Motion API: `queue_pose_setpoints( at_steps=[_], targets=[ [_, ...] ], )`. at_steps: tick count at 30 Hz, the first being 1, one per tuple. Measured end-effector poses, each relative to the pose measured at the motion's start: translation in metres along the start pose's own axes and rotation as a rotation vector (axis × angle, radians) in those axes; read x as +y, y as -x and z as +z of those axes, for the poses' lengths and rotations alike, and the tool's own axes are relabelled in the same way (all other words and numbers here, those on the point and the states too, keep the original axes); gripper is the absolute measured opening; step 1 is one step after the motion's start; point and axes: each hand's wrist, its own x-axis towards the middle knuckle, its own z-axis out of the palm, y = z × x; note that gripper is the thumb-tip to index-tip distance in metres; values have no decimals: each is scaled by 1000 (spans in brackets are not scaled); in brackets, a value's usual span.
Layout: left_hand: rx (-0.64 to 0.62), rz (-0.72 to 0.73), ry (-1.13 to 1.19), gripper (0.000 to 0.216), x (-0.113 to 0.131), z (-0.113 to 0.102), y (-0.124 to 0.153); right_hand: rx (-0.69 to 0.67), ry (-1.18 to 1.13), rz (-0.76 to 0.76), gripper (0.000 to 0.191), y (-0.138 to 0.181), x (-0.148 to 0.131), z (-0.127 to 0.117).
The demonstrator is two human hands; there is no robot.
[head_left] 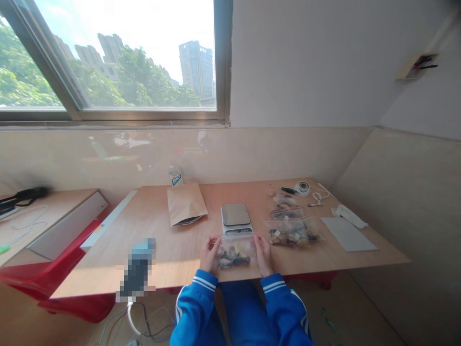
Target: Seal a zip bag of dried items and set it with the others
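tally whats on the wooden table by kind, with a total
clear bags with contents: 3, one held between the left hand and right hand at, two to its right at and
scale: 1
brown envelope: 1
bottle: 1
screwdriver: 1
grey sheet: 1
total: 8

1. A small clear plastic bag (235,253) lies flat on the wooden table, close to its near edge and just in front of the scale.
2. It holds a loose heap of dark and pale lumps, gathered toward the lower part.
3. Fingers pinch both of its side edges.
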Motion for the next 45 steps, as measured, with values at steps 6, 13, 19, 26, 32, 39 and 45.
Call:
queue_pose_setpoints(
  at_steps=[6,13,19,26,32,39,45],
  targets=[
    [-78,-19,5,40,4,0,3,-51,67,-39,37,1,-1,3],
    [-41,33,-81,39,5,-4,3,0,125,-74,37,3,-2,5],
    [-24,77,-158,36,4,-8,2,56,155,-136,34,6,-7,5],
    [21,49,-107,38,8,-4,3,5,165,-134,34,8,-11,7],
    [33,30,-82,42,12,0,5,-4,142,-111,37,8,-13,7],
    [4,50,-140,36,8,-6,2,62,179,-139,35,7,-6,6],
    [45,70,-150,33,11,-3,5,79,229,-204,33,7,-3,4]
  ],
)
